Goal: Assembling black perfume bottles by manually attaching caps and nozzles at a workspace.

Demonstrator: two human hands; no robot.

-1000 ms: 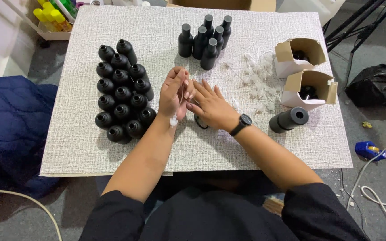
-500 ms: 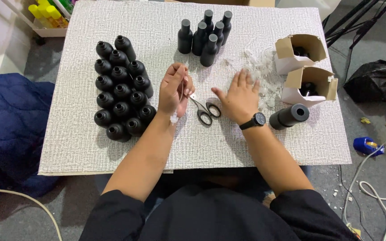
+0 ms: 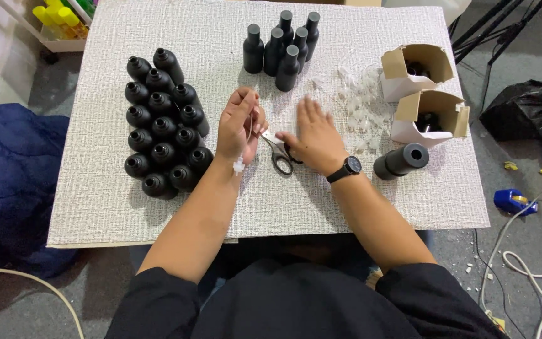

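My left hand [image 3: 238, 122] is raised over the middle of the white textured table [image 3: 95, 207], fingers pinched on a thin white tube whose small white end piece [image 3: 238, 166] hangs by my wrist. My right hand [image 3: 312, 133] lies palm down with fingers spread, slightly blurred, its thumb side over the handles of a pair of scissors [image 3: 278, 158]. A black watch [image 3: 346, 168] is on that wrist. A cluster of several uncapped black bottles [image 3: 164, 122] stands just left of my left hand.
Several capped black bottles [image 3: 280, 44] stand at the back. Loose white plastic bits [image 3: 359, 97] lie right of them. Two open cardboard boxes [image 3: 418, 69] [image 3: 434, 116] and a black cylinder on its side [image 3: 403, 160] sit at the right. A blue cushion [image 3: 7, 182] lies on the floor, left.
My right hand left my left hand, swung right toward the white bits, then came back left onto the scissors. My left hand stayed raised with the tube.
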